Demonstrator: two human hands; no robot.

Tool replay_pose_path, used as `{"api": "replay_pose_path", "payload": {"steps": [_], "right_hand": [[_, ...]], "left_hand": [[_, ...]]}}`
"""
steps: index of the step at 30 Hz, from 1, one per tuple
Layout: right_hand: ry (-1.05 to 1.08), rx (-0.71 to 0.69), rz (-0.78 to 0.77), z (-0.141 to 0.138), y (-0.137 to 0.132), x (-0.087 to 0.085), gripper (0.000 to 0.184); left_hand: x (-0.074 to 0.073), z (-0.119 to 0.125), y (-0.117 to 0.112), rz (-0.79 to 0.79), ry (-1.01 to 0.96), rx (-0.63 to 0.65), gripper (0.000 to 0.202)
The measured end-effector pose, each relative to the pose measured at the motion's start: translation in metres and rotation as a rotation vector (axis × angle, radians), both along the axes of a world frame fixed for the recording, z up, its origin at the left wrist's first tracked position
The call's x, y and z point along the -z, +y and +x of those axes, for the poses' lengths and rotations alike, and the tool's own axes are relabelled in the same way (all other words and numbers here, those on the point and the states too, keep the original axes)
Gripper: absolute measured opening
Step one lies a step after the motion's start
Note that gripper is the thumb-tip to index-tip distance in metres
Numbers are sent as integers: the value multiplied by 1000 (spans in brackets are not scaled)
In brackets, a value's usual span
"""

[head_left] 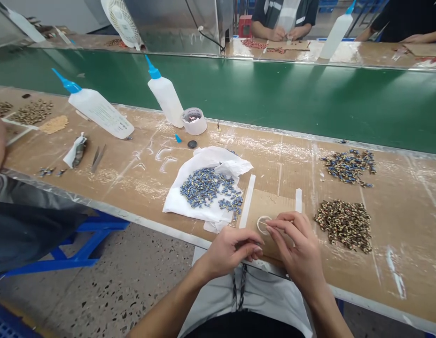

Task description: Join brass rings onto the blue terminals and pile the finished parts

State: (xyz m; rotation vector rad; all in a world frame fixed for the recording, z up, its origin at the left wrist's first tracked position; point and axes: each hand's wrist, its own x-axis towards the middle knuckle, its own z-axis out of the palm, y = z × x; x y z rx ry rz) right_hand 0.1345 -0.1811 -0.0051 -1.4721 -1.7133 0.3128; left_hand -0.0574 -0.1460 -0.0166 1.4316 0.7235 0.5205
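Observation:
My left hand (235,249) hovers over the table's front edge with its fingers curled together in a pinch. Whatever sits between those fingertips is too small to name. Thumb and forefinger of my right hand (297,241) are pressed together beside a small white ring (258,226) on a cardboard pad (274,203). A thin pale tip shows at these fingers, but its kind is unclear. Left of the pad, small blue parts with yellowish ends (204,185) are heaped on a white sheet (175,202).
To the right lie a pile of brass-coloured and dark parts (345,225) and a pile of blue-and-brass parts (350,166). Blue-tipped bottles (167,101), a tape roll (194,122) and tweezers (98,158) are farther left. Beyond runs a green belt (260,94); people sit opposite and at left.

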Motion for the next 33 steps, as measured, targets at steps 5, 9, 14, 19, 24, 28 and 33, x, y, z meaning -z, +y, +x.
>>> {"api": "replay_pose_path", "payload": {"steps": [5, 9, 14, 19, 24, 28, 33], "right_hand": [[-34, 3, -4, -7, 7, -1, 12], [-64, 87, 12, -8, 3, -1, 12], [-64, 89, -55, -2, 0, -4, 10], [196, 129, -180, 1, -1, -1, 15], [523, 185, -252, 0, -7, 4, 15], [728, 271, -246, -2, -15, 10, 16], [810, 279, -214, -7, -26, 16, 15]], "left_hand": [[-4, 0, 3, 140, -1, -6, 14], [-9, 0, 6, 308, 65, 4, 10], [-9, 2, 5, 213, 94, 36, 16], [-8, 5, 3, 154, 117, -1, 16], [-9, 6, 3, 137, 123, -17, 16], [-9, 8, 4, 204, 156, -14, 13], [-8, 11, 4, 301, 189, -20, 12]]}}
